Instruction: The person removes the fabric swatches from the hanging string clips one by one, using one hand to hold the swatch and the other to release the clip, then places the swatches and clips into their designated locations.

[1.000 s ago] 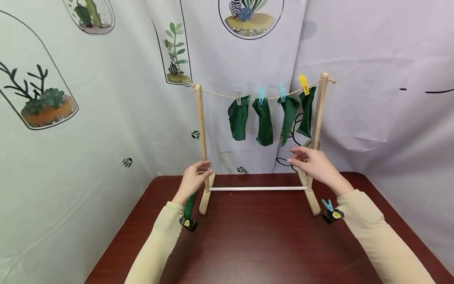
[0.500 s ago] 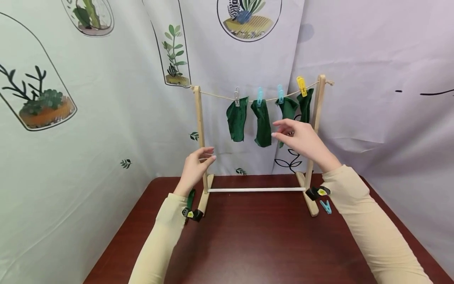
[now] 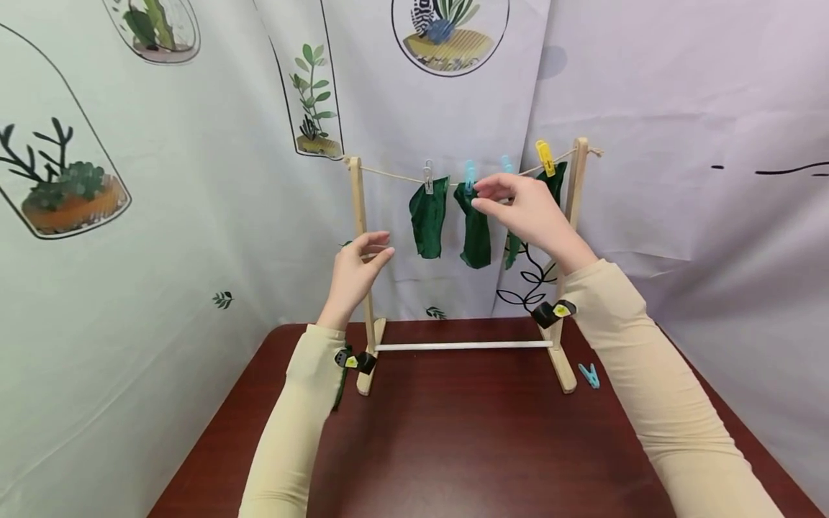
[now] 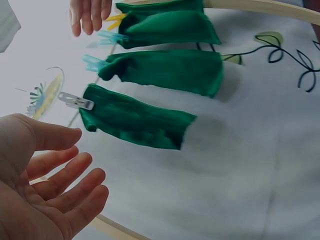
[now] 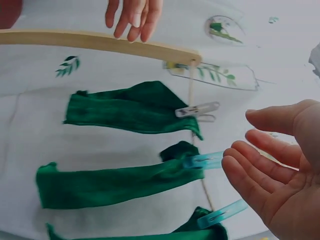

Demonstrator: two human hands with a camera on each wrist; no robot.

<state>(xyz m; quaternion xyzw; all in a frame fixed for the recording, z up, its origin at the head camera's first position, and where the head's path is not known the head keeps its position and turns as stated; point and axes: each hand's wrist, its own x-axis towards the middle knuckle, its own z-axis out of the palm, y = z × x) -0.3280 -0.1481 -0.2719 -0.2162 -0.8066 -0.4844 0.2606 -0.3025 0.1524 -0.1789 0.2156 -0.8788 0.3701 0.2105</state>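
Observation:
My right hand (image 3: 527,212) is raised in front of the clothesline (image 3: 391,173), fingers relaxed and holding nothing. In the right wrist view its fingertips are near a blue clothespin (image 5: 202,161), which clips a green cloth (image 5: 120,187); contact cannot be told. To its left a clear clothespin (image 3: 428,177) holds another green cloth (image 3: 428,219). A second blue clothespin (image 3: 507,164) and a yellow clothespin (image 3: 545,158) clip further green cloths, partly hidden by the right hand. My left hand (image 3: 352,277), holding nothing, is in front of the left wooden post (image 3: 358,208) with thumb and fingers apart.
A loose blue clothespin (image 3: 589,375) lies on the dark red table (image 3: 453,432) beside the rack's right foot (image 3: 562,370). Partly behind the left forearm is more green cloth (image 3: 340,392). A white rod (image 3: 460,346) joins the feet; a printed curtain (image 3: 648,216) hangs behind.
Both hands have risen. The right hand has moved up and leftward from beside the right post to the clothespins; the left has climbed along the left post. The hung cloths remain clipped.

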